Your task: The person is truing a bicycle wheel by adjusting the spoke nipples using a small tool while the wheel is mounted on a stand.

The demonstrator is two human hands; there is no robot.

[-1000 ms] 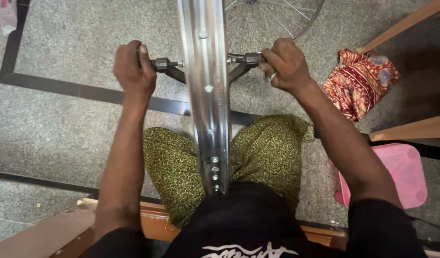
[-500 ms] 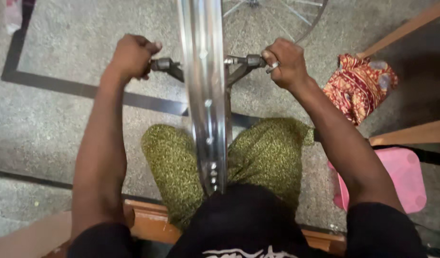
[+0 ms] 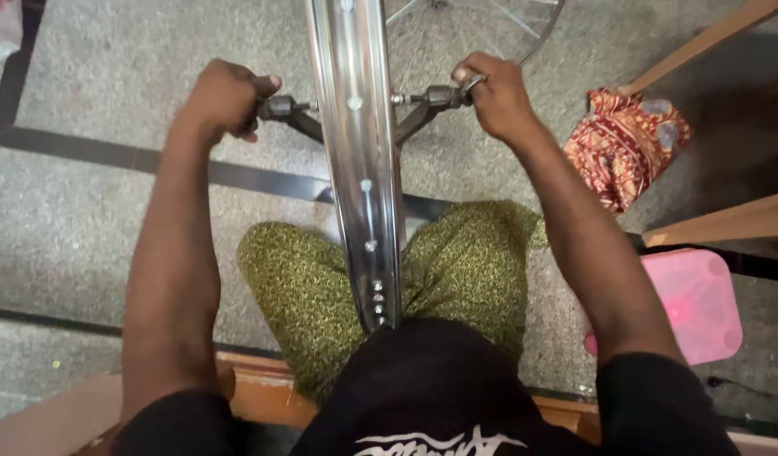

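Rim point(image 3: 357, 160), bare polished metal with spoke holes, stands on edge between my knees, running from my lap to the top of the view, with dark axle ends sticking out either side. Left hand point(image 3: 226, 97) is fisted tight round the left axle end point(image 3: 281, 107), thumb over the top; right hand point(image 3: 494, 97) is curled shut on the right axle end point(image 3: 444, 95), a ring on one finger. Surrounds: grey speckled floor point(image 3: 85, 219) with black strip, patterned red cloth point(image 3: 625, 143) by a wooden leg on my right, pink stool point(image 3: 697, 304) near my right elbow, spokes point(image 3: 507, 17) behind the rim.
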